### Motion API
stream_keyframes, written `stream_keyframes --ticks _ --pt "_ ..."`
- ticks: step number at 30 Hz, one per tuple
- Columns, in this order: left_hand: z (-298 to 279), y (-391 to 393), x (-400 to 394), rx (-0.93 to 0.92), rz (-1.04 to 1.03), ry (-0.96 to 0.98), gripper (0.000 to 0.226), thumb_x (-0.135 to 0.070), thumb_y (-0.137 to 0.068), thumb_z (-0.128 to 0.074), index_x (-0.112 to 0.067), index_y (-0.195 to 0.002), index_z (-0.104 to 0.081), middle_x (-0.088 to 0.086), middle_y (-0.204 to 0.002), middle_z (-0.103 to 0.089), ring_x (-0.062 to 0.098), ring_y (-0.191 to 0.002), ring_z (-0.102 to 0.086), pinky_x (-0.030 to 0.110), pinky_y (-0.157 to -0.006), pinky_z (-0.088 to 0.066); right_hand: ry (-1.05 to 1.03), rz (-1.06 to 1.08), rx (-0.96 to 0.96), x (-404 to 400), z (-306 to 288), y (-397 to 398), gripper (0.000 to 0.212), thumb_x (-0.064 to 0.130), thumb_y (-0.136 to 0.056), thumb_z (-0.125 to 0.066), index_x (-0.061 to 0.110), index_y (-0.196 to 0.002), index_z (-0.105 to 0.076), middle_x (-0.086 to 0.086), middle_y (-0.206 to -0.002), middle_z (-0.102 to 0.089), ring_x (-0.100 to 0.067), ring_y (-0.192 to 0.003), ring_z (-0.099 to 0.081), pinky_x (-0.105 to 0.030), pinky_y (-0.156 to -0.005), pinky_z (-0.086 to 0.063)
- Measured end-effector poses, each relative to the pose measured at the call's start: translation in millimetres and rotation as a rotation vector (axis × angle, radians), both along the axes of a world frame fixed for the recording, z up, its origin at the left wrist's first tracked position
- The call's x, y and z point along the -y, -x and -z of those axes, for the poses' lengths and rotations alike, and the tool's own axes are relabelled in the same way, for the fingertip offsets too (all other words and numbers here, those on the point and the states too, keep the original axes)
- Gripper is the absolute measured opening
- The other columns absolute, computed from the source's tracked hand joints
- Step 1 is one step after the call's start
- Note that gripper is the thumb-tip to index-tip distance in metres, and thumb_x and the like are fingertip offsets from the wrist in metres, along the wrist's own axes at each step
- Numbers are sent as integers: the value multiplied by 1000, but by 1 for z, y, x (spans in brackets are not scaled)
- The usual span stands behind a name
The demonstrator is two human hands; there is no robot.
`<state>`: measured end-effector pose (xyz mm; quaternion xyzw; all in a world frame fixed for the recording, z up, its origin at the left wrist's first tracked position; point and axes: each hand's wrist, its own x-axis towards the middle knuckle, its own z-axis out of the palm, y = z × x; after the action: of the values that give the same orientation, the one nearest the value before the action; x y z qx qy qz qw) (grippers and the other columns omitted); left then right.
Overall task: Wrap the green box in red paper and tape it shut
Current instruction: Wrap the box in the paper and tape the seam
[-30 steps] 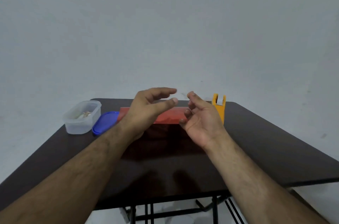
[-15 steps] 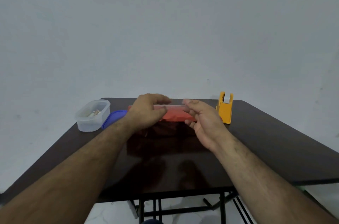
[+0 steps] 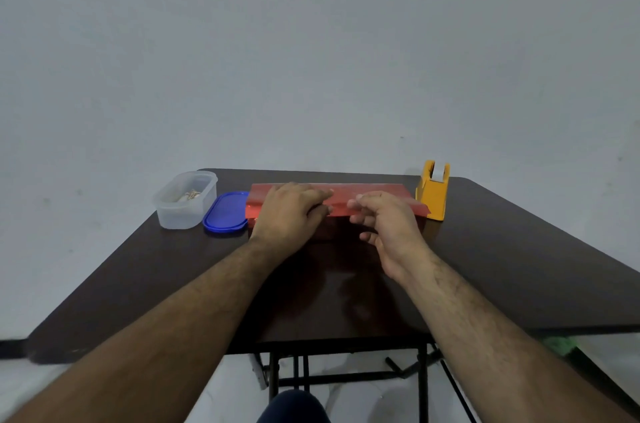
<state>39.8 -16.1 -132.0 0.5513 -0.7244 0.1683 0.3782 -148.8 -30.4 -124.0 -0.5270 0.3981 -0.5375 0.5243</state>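
Bare grey wall backs a dark brown tabletop [image 3: 519, 249] seen from the head camera, where a person works on a long box wrapped in red paper [image 3: 377, 195] lying across the far middle; no green shows through. The left hand [image 3: 291, 211] lies flat on the top of the parcel, fingers straight and pressing, while the right hand [image 3: 384, 218] has its fingers curled at the paper's near edge; whether they pinch tape or paper cannot be told. The step appears to be sealing the seam, best done by holding the overlap taut and smoothing outward from the middle. An orange tape dispenser [image 3: 433, 194] stands just beside the parcel's right end, within easy reach; a clear plastic container [image 3: 185, 200] and blue lid [image 3: 225, 213] sit left, clear of the work.
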Motion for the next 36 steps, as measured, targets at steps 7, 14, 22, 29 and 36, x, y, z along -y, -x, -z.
stream_keyframes --ticks 7,14,22,29,36 --pt "12 1 8 34 -31 18 23 -28 -97 -73 -23 -118 -81 -4 -122 -73 21 -120 -60 41 -102 -43 -19 38 3 0 15 -5 8 16 -98 -66 23 -94 -68 2 -92 -77 -15 -83 -66 -29 -62 -47" --pt "15 -2 10 24 -25 19 23 -29 -97 -73 -24 -118 -81 -4 -117 -77 21 -116 -64 44 -104 -45 43 102 -54 -4 20 -13 6 18 -98 -71 18 -92 -72 7 -92 -74 -10 -88 -63 -29 -70 -50" --pt "16 -3 10 -1 -36 12 24 -30 -98 -71 -24 -120 -81 -4 -120 -76 22 -119 -63 45 -106 -44 95 146 -77 -8 30 -19 2 13 -99 -73 12 -100 -72 1 -84 -77 4 -63 -64 -13 -59 -50" --pt "15 -3 8 -10 -35 -10 26 -30 -100 -69 -25 -123 -79 -4 -124 -75 20 -122 -62 45 -110 -42 73 245 -25 -3 31 -32 2 5 -93 -77 6 -93 -76 -1 -77 -78 1 -67 -70 -19 -72 -53" --pt "16 -3 7 -18 -44 -1 27 -31 -101 -68 -25 -125 -78 -5 -125 -75 19 -123 -61 42 -111 -39 49 343 -29 2 36 -39 7 3 -87 -82 8 -85 -78 1 -76 -79 -5 -74 -76 -23 -80 -61"
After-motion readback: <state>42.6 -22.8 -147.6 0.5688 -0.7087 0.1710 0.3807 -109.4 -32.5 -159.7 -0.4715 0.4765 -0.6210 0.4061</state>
